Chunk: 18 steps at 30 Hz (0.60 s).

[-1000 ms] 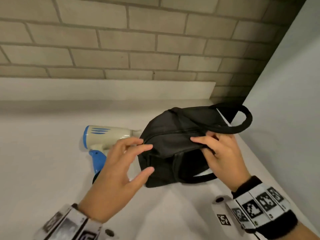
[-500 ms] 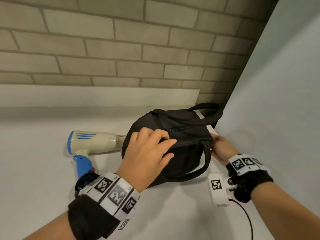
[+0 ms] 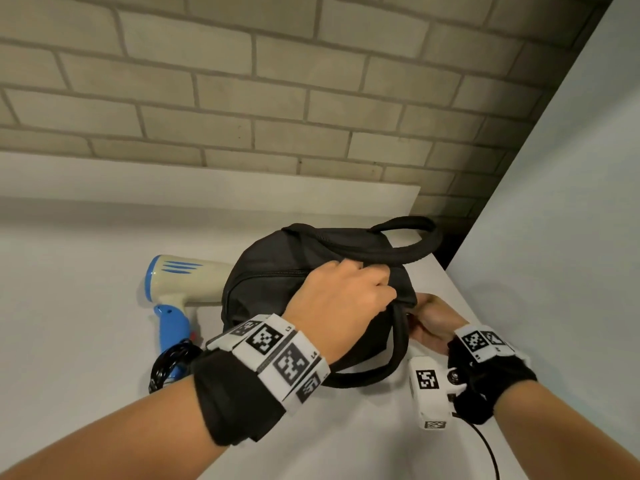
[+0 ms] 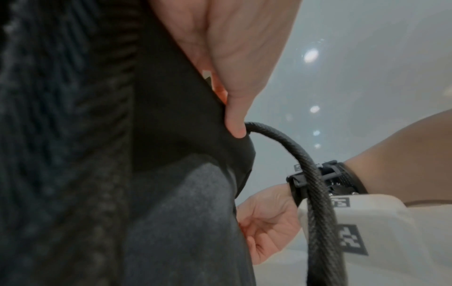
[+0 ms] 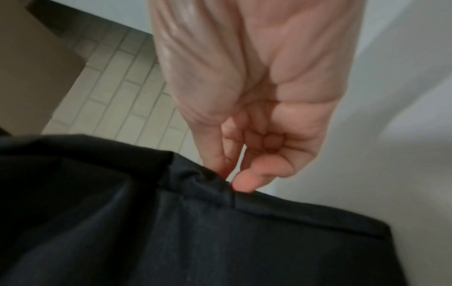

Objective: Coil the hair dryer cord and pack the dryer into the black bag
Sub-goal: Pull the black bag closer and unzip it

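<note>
The black bag (image 3: 277, 271) sits on the white counter (image 3: 76, 306), its zip closed along the top, one handle arching up at the back and one hanging at the front. My left hand (image 3: 346, 299) grips the bag's top fabric near its right end, thumb pressed into it (image 4: 234, 123). My right hand (image 3: 429, 320) is at the bag's right end, where thumb and forefinger pinch the seam (image 5: 232, 181). The cream and blue hair dryer (image 3: 180, 282) lies left of the bag, nozzle behind it. Its black cord (image 3: 171, 362) is coiled at the handle's foot.
A brick wall (image 3: 277, 98) rises behind a low white ledge (image 3: 207, 188). A white panel (image 3: 561, 237) closes off the right side, close to the bag. A thin black cable (image 3: 485, 445) trails from my right wrist camera.
My left hand moved right from the dryer side and clamped onto the bag's top. My right hand slid from the top opening down to the bag's right end.
</note>
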Each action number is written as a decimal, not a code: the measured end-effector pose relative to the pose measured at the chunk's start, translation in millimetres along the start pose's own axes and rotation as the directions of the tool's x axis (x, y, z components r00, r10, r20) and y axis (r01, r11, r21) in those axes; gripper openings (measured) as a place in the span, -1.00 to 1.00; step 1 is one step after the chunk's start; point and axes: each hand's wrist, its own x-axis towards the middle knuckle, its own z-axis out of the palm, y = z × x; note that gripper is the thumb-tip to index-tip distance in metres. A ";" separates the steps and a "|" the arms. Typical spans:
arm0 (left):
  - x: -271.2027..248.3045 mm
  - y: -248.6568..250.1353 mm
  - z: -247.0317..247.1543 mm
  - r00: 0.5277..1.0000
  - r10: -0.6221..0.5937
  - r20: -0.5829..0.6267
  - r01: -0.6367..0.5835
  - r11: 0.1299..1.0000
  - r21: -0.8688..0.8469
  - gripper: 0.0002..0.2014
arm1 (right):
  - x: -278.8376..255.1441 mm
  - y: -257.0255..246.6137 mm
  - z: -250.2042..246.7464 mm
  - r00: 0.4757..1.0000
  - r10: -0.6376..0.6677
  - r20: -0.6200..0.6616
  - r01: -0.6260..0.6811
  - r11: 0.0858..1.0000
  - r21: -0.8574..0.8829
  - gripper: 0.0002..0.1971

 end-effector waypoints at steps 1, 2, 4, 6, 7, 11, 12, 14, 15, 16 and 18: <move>-1.2 0.0 -1.2 1.000 0.003 0.003 -0.003 1.000 0.000 -0.87 | 0.8 0.9 -0.5 1.000 0.019 0.000 -0.019 1.000 0.020 -0.85; -1.9 -0.3 -1.6 1.000 0.005 0.000 -0.005 1.000 -0.005 -0.87 | 2.8 2.5 -2.1 0.999 0.043 0.003 -0.043 0.999 0.030 -0.84; -3.3 -0.7 -0.9 1.000 0.004 -0.012 -0.005 1.000 -0.022 -0.87 | 7.9 6.9 -6.0 0.995 0.100 0.015 -0.101 0.995 0.023 -0.84; -4.9 -0.7 -0.7 1.000 0.000 -0.011 -0.001 0.999 -0.037 -0.86 | 7.4 7.7 -5.7 0.988 0.151 0.045 -0.151 0.989 -0.003 -0.86; -5.7 -0.4 -0.4 1.000 -0.002 -0.005 0.001 0.999 -0.041 -0.86 | 5.4 6.7 -4.4 0.985 0.161 0.055 -0.159 0.987 -0.032 -0.86; -6.1 0.6 -0.8 1.000 -0.029 -0.004 0.028 0.997 -0.065 -0.85 | -0.7 -4.4 -1.6 0.994 0.095 0.055 -0.082 0.976 -0.201 -0.82; -5.7 0.2 -1.2 0.999 -0.040 -0.017 0.039 0.995 -0.090 -0.85 | -2.4 -9.6 -1.9 0.998 0.057 0.040 -0.044 0.961 -0.273 -0.79; -5.2 -1.4 -2.2 0.997 -0.057 -0.048 0.049 0.989 -0.141 -0.83 | -5.8 -20.6 -5.3 0.999 -0.030 -0.015 0.021 0.916 -0.400 -0.74; -5.0 -2.5 -2.5 0.996 -0.059 -0.060 0.049 0.986 -0.162 -0.82 | -8.0 -25.7 -8.5 0.997 -0.068 -0.038 0.045 0.903 -0.427 -0.74; -4.9 -3.6 -3.1 0.996 -0.060 -0.063 0.047 0.983 -0.180 -0.81 | -10.9 -30.8 -12.4 0.994 -0.091 -0.051 0.062 0.908 -0.413 -0.75; -5.2 -5.4 -4.1 0.997 -0.058 -0.057 0.045 0.979 -0.197 -0.79 | -17.5 -39.8 -21.9 0.994 -0.096 -0.059 0.075 0.955 -0.288 -0.76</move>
